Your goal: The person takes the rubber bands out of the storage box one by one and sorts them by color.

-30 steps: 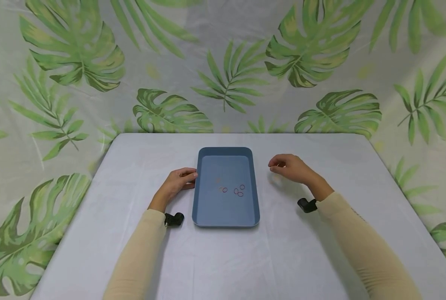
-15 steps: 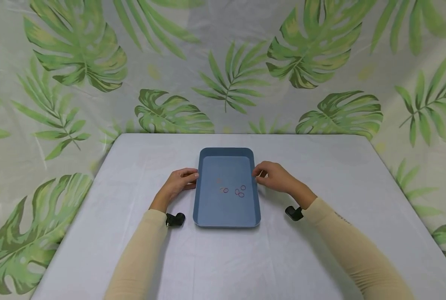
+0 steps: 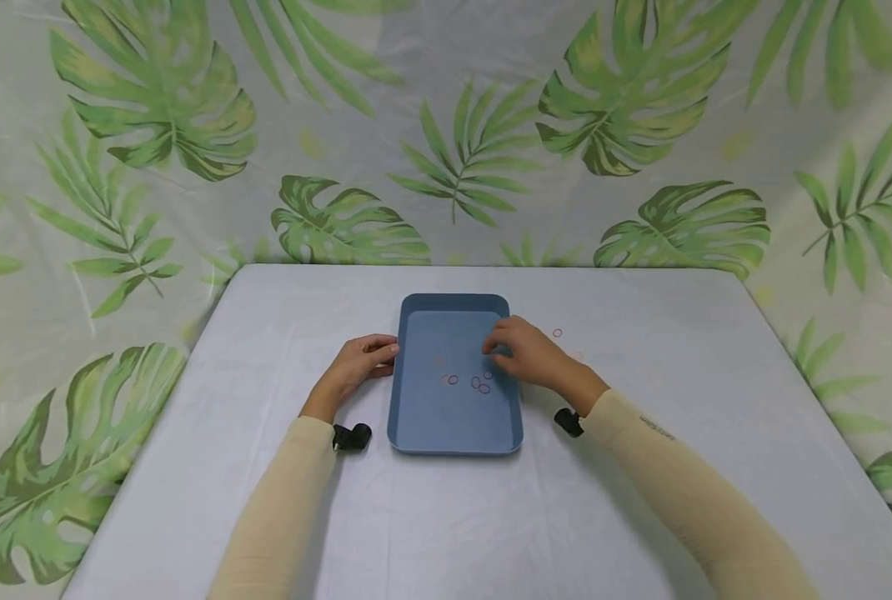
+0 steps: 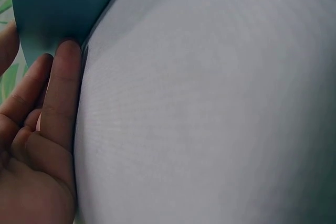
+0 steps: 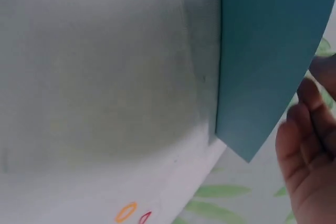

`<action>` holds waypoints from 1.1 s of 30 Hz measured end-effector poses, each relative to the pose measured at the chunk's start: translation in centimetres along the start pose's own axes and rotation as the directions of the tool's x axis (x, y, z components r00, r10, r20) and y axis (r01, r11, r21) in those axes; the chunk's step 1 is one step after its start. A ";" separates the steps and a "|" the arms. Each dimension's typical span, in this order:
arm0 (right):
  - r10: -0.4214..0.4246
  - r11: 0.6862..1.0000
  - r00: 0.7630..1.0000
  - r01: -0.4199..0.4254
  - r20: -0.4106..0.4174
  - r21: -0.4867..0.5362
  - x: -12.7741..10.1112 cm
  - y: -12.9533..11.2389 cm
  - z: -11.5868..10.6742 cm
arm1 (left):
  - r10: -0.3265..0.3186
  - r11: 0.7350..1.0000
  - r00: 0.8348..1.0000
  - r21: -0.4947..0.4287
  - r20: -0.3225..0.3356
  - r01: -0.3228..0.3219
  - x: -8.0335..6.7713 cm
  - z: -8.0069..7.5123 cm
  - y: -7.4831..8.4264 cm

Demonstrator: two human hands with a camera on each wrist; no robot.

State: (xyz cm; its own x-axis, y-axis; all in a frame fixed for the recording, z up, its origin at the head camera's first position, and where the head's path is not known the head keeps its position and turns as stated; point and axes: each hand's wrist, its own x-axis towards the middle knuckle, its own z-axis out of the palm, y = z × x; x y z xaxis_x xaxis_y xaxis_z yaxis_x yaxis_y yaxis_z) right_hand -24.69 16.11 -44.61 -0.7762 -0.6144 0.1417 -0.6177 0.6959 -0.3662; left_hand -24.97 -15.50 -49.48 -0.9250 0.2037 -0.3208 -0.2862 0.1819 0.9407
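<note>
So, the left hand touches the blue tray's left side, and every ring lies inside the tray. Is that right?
Not every ring: the right wrist view shows an orange ring and a red ring on the table outside the blue tray. The left hand does touch the tray's left side.

The table (image 3: 446, 525) is wide and has a smooth white cloth over the top. Its far edge is straight, and thin crease lines run down the cloth near the front. A blue tray (image 3: 453, 429) sits flat in the middle, closer to the far edge, with its long sides pointing away. On the right of the tray, two little rings lie right on the cloth: a red ring (image 3: 558, 332) and an orange ring (image 5: 126, 212), near each other.
</note>
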 end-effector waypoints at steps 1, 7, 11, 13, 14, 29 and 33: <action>-0.020 1.000 1.000 0.020 0.011 0.000 0.2 0.0 0.1 | 0.001 1.000 1.000 -0.001 -0.002 -0.002 0.0 0.0 0.0; -0.076 0.994 0.990 0.084 0.120 -0.069 1.0 0.0 0.5 | 0.004 1.000 1.000 -0.012 0.005 -0.004 0.0 0.3 0.1; -0.087 0.986 0.981 0.109 0.176 -0.122 1.2 -0.1 0.8 | -0.003 1.000 1.000 -0.013 0.000 0.003 -0.1 0.4 0.1; -0.091 0.983 0.977 0.120 0.192 -0.142 1.3 -0.1 1.0 | -0.004 1.000 1.000 -0.012 -0.007 0.004 -0.1 0.4 0.2; -0.091 0.980 0.976 0.123 0.197 -0.154 1.4 -0.1 1.0 | -0.004 1.000 1.000 -0.014 -0.009 0.004 0.0 0.5 0.2; -0.120 0.967 0.977 0.156 0.177 -0.201 1.5 -0.2 1.2 | 0.008 1.000 1.000 -0.009 -0.006 -0.009 -0.2 0.4 0.3; -0.122 0.974 0.979 0.149 0.162 -0.168 1.6 -0.2 1.5 | -0.001 1.000 1.000 -0.012 -0.008 0.000 -0.2 0.3 0.2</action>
State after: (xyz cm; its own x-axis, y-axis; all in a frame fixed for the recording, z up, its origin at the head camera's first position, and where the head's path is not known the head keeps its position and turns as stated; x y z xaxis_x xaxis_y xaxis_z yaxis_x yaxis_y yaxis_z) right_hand -25.62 14.50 -45.68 -0.6643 -0.7466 0.0348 -0.7389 0.6490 -0.1814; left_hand -24.77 -15.24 -49.22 -0.9268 0.1959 -0.3205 -0.2896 0.1706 0.9418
